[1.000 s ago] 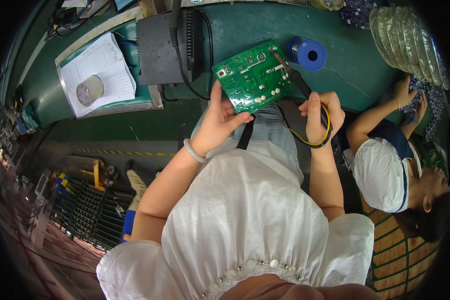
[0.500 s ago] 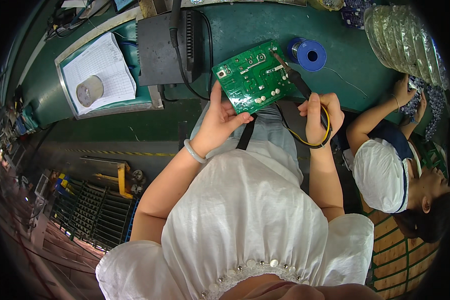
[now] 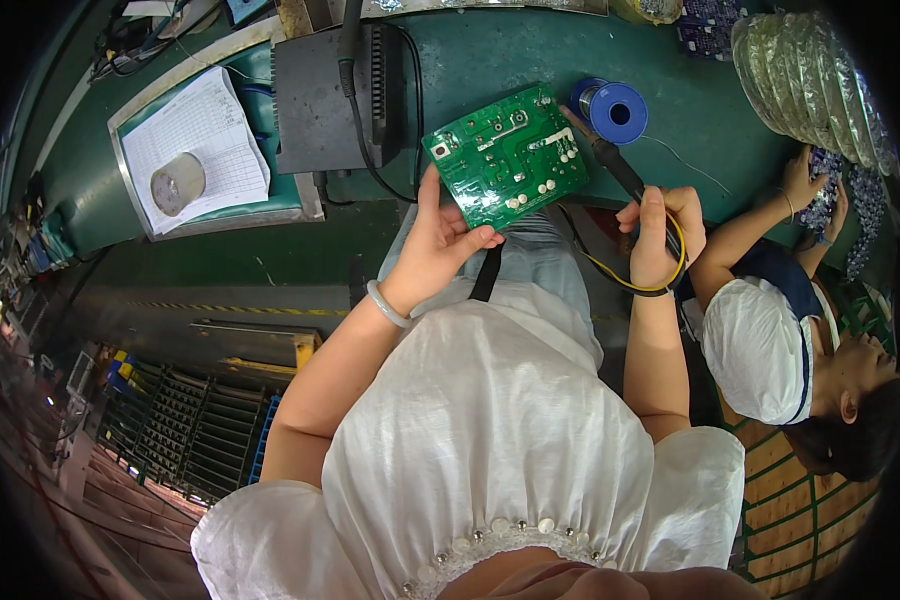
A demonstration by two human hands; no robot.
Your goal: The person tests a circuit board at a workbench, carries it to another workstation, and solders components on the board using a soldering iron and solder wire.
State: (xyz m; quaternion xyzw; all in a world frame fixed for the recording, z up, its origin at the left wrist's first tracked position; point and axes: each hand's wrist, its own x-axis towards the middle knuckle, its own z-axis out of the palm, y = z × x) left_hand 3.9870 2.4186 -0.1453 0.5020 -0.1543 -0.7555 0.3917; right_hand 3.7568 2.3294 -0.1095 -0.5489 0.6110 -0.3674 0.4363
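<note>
A green circuit board (image 3: 505, 160) with white parts and shiny solder spots is gripped at its lower left corner by my left hand (image 3: 442, 240), thumb on the near edge. My right hand (image 3: 665, 235) is closed round the handle of a soldering iron (image 3: 618, 168). The iron's tip points up and left, just off the board's right edge and close to the blue solder spool (image 3: 610, 110). A yellow and black cord (image 3: 630, 286) loops below my right hand.
A black soldering station (image 3: 335, 105) with cables stands left of the board. Further left, a tape roll (image 3: 178, 184) rests on papers (image 3: 205, 130) in a metal-edged tray. At right, a co-worker (image 3: 760, 340) handles small purple parts beside a ribbed flexible duct (image 3: 805, 85).
The soldering iron has moved right, off the board's surface, together with my right hand. The board has shifted very slightly in my left hand.
</note>
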